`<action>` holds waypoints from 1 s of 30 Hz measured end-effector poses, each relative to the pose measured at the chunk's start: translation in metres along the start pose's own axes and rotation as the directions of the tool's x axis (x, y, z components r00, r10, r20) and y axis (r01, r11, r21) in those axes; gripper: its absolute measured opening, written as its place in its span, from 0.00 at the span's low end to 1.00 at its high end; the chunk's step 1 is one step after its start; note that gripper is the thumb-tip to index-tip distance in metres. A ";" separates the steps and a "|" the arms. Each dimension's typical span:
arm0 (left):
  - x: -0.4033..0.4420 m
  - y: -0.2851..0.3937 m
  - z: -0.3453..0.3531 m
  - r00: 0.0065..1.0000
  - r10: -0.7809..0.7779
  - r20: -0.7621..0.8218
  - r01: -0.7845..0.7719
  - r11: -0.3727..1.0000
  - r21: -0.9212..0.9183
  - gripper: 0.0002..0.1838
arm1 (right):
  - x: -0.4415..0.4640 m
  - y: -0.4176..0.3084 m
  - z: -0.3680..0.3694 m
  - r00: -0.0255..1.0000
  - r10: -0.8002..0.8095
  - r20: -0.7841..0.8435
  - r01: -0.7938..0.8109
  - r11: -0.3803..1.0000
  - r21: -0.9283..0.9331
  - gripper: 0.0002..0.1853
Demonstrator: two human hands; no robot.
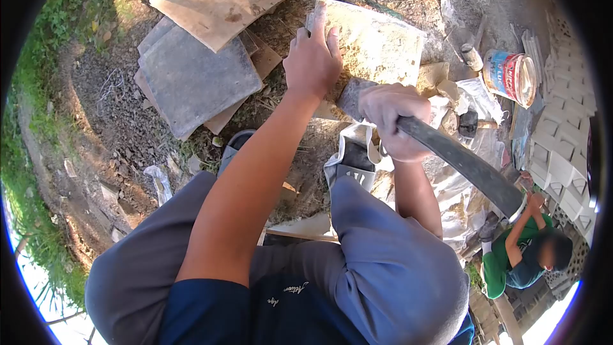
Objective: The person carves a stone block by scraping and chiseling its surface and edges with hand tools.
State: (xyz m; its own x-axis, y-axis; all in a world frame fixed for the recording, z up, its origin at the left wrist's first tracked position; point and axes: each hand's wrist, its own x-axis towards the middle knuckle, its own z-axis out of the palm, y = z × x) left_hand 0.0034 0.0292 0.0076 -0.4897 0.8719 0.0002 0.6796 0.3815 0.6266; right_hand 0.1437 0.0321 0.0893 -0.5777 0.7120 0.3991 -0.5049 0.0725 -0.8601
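Note:
My left hand (pixel 311 64) grips the left edge of a square, dusty tile (pixel 383 35), its index finger and thumb lying along the top face. Yellowish grit covers much of that face. My right hand (pixel 397 121) is closed round a hatchet-like tool (pixel 463 158) with a long black handle, held close to its flat grey metal head. That head is at the tile's near edge; whether it touches cannot be made out. The black handle slants away toward the lower right. My shoes (pixel 355 158) are below the tile, between my bent knees.
Several flat tiles (pixel 198 70) are stacked at the left, a curved tan one (pixel 223 0) on top. A paint bucket (pixel 509 76) stands at the right near a black-headed hammer (pixel 469 124) and plastic sheeting (pixel 482 99). Another person (pixel 520 252) works at lower right beside stacked pale pieces (pixel 562 140).

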 end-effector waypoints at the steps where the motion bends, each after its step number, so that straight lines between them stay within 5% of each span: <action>1: 0.001 0.002 -0.001 1.000 0.007 -0.002 -0.007 1.000 -0.004 0.28 | 0.005 0.006 0.001 0.999 -0.016 0.043 0.015 1.000 0.010 0.43; 17: 0.005 0.005 -0.005 0.997 -0.046 0.065 0.047 0.999 -0.011 0.27 | 0.017 -0.002 -0.014 0.980 0.193 0.045 -0.194 0.981 0.007 0.48; 23: 0.000 0.002 0.000 0.998 -0.040 0.042 0.040 0.999 -0.004 0.27 | 0.007 0.010 -0.009 0.999 0.018 0.040 -0.022 0.993 0.118 0.44; 30: 0.002 0.001 -0.002 0.998 -0.040 0.047 0.041 0.999 -0.027 0.27 | 0.003 0.006 -0.005 1.000 0.002 0.031 -0.003 0.999 0.046 0.45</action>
State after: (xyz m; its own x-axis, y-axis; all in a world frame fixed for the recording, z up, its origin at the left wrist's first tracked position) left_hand 0.0020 0.0307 0.0102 -0.4902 0.8694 -0.0617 0.6435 0.4088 0.6472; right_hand 0.1423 0.0380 0.0832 -0.5983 0.6901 0.4073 -0.5321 0.0379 -0.8458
